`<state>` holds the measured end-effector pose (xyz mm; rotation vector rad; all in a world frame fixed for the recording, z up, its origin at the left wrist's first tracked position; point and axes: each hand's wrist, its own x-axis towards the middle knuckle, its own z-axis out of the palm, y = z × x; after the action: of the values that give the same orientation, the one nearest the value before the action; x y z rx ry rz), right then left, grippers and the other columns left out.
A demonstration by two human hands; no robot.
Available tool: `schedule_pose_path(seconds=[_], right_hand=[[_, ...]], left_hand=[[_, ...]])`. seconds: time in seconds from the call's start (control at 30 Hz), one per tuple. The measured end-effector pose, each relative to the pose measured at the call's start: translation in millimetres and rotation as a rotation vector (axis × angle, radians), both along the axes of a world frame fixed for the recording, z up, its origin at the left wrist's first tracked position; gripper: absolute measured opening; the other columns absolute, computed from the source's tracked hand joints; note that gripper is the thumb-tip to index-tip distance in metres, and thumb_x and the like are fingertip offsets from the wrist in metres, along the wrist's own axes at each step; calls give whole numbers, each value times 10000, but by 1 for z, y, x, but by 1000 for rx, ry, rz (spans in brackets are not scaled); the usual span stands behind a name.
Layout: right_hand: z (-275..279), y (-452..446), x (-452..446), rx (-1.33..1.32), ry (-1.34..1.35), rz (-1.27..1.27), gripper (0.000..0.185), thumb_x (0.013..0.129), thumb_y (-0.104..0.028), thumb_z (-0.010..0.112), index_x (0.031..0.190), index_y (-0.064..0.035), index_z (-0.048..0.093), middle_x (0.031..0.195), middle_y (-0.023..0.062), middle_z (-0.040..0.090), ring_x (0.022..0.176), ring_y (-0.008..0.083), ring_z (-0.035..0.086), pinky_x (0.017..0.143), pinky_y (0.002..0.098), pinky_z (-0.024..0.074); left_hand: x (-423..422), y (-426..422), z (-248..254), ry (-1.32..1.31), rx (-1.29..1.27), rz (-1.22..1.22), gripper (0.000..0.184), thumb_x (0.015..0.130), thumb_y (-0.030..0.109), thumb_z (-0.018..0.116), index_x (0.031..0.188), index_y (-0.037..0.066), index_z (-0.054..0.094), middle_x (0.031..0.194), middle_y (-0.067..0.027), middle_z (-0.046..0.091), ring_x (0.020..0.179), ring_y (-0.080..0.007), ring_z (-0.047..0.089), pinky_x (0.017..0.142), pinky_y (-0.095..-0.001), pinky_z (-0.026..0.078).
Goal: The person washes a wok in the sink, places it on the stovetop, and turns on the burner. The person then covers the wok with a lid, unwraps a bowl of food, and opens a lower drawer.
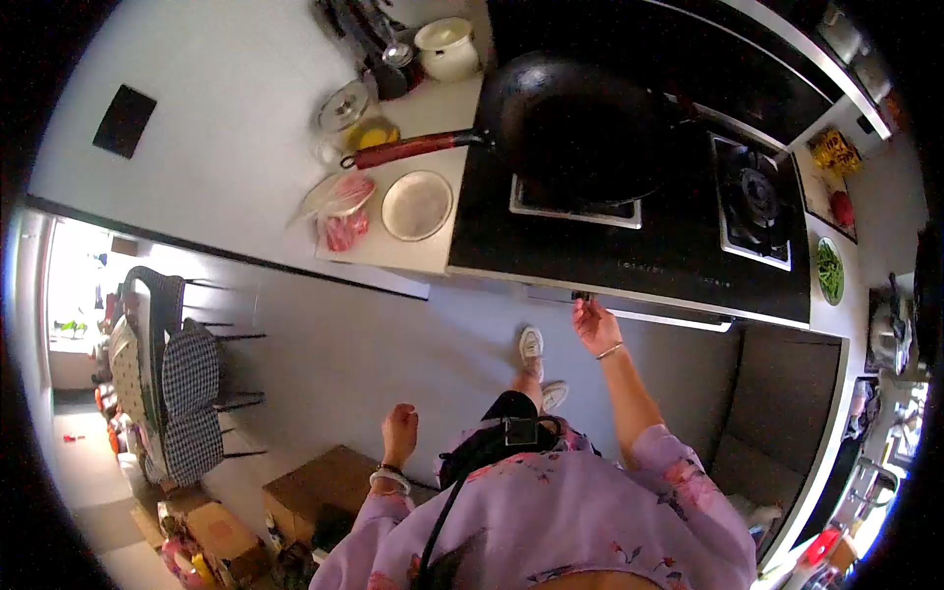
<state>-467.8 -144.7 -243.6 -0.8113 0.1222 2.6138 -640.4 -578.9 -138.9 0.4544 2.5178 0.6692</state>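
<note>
My right hand (596, 326) reaches to the front edge of the black gas stove (678, 261), its fingers closed on a small dark knob (582, 295) there. My left hand (399, 433) hangs low at my side with curled fingers, and nothing shows in it. A large dark wok (580, 123) sits on the left burner, its red handle (413, 149) pointing left over the counter. The right burner (757, 197) has no pan on it.
Left of the stove are a white bowl (417, 206), bagged meat (346, 228), a glass oil container (372, 134) and a cream lidded pot (447, 49). A plate of green vegetables (829, 272) stands right. Chairs (191, 369) and a cardboard box (320, 482) lie left.
</note>
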Motion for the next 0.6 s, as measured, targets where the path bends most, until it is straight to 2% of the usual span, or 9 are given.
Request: schedule_pose_path(seconds=[0.07, 0.17, 0.27, 0.33, 0.37, 0.4, 0.47, 0.53, 0.6], right_hand=[[-4, -7, -3, -35, 127, -4, 360, 980, -250, 454, 1116, 78, 513, 979, 153, 618, 863, 225, 592, 721, 286, 534], [1, -12, -14, -85, 250, -48, 397, 965, -268, 489, 1151, 82, 484, 1023, 155, 606, 880, 217, 585, 719, 279, 528], [-4, -23, -22, -177, 320, -209, 418, 954, -267, 516, 1170, 86, 460, 1017, 148, 598, 859, 196, 576, 718, 263, 518], [-12, -27, -26, -209, 383, -275, 406, 948, -264, 531, 1146, 85, 474, 1031, 156, 585, 851, 198, 570, 710, 262, 521], [-15, -30, -28, -253, 439, -318, 395, 942, -262, 547, 1122, 84, 488, 1046, 163, 573, 844, 199, 564, 703, 261, 524], [-17, -29, -27, -324, 494, -314, 359, 935, -216, 564, 1097, 95, 489, 1041, 170, 563, 845, 198, 560, 717, 264, 522], [-21, -29, -28, -294, 450, -337, 333, 938, -204, 558, 1077, 92, 499, 1034, 172, 566, 850, 199, 567, 714, 264, 524], [-16, -23, -30, -257, 408, -367, 308, 940, -192, 551, 1058, 90, 509, 1026, 173, 569, 855, 201, 574, 710, 264, 527], [-9, -26, -32, -43, 76, -366, 280, 937, -199, 558, 948, 81, 560, 921, 158, 616, 773, 204, 609, 658, 270, 541]], left_hand=[[10, -39, -28, 54, -35, 4, 200, 838, 208, 572, 973, 75, 636, 768, -140, 636, 725, -305, 627, 657, -382, 485], [3, -73, -64, -114, 31, 97, 197, 827, 218, 559, 943, 83, 645, 762, -143, 640, 757, -333, 637, 665, -410, 491], [-20, -73, -61, -108, 45, -125, 206, 820, 256, 562, 883, 86, 662, 744, -131, 647, 746, -329, 643, 655, -422, 494], [-44, -93, -110, 241, -94, -619, 230, 811, 297, 567, 821, 93, 672, 746, -119, 658, 726, -319, 643, 639, -422, 491], [-58, -84, -101, 244, -89, -640, 230, 811, 297, 567, 821, 93, 672, 746, -119, 658, 726, -319, 643, 639, -422, 491], [-67, -83, -94, 33, -93, -522, 233, 806, 298, 570, 823, 90, 675, 738, -111, 657, 701, -294, 641, 627, -407, 490], [-85, -72, -89, -50, -3, -387, 236, 803, 287, 573, 822, 73, 669, 665, -76, 630, 606, -196, 611, 561, -345, 471], [-109, -61, -82, -136, -66, -400, 234, 805, 285, 576, 820, 68, 665, 650, -62, 621, 589, -172, 598, 544, -330, 463], [-130, -50, -76, -216, -142, -408, 233, 808, 282, 579, 818, 64, 662, 635, -49, 613, 573, -149, 586, 528, -316, 455]])
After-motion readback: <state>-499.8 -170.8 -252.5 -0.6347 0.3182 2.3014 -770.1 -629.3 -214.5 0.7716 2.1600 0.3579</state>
